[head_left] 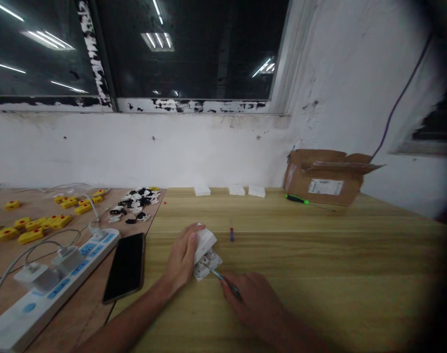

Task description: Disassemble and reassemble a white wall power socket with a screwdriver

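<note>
White casing (206, 242), inward of the left edge of the table (319, 264), is clamped tilted in the left hand (182, 252), probably so its exposed inner side meets the slim tool (216, 273) gripped in the right hand (251, 294); white pieces (236, 190) sit along the far edge, presumably set aside.

White casing (206, 240), blocky, smooth-faced, tilted in your grip. White plate (201, 272) angled just below it, inner side up, small fittings showing; whether the two join, you cannot tell. Your slim bluish screwdriver (217, 275) slants up-left, tip at the plate. All over the bench (319, 255), nearer its left edge.
</note>
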{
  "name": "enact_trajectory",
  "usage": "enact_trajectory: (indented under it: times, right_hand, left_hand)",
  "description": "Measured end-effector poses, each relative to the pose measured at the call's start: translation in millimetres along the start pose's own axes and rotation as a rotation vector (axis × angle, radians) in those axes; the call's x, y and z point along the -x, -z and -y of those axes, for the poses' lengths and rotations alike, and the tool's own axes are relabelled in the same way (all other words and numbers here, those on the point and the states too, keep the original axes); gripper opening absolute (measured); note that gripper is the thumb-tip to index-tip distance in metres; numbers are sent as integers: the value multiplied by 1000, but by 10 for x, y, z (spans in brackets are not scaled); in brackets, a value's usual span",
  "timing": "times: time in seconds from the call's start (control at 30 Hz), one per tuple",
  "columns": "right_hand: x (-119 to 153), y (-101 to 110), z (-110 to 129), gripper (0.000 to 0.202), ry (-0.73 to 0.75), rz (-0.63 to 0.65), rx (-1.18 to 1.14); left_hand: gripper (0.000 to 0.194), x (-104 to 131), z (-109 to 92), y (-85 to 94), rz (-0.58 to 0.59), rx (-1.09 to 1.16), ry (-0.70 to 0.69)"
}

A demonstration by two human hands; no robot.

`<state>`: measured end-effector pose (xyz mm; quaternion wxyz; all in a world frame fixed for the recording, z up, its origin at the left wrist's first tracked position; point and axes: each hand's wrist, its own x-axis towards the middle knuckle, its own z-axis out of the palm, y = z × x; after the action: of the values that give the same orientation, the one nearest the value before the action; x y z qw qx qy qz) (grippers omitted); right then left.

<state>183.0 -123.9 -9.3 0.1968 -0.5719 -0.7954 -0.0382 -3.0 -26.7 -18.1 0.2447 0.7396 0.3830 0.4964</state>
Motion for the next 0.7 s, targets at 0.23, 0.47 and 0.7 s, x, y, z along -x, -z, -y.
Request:
enact_trajectory:
  times: [0.23, 0.47, 0.7]
  right_hand:
    - [75, 168, -302, 27, -51, -50, -81]
    - [-473, 114, -914, 30, -171, -13, 203]
    - [-800, -29, -1316, 22, -239, -43, 189]
  left_hand:
    - [43, -287, 225, 76, -8, -172, 10]
    - [36, -588, 152, 160, 168, -324, -37]
    - [68, -21, -252, 297, 446, -482, -163]
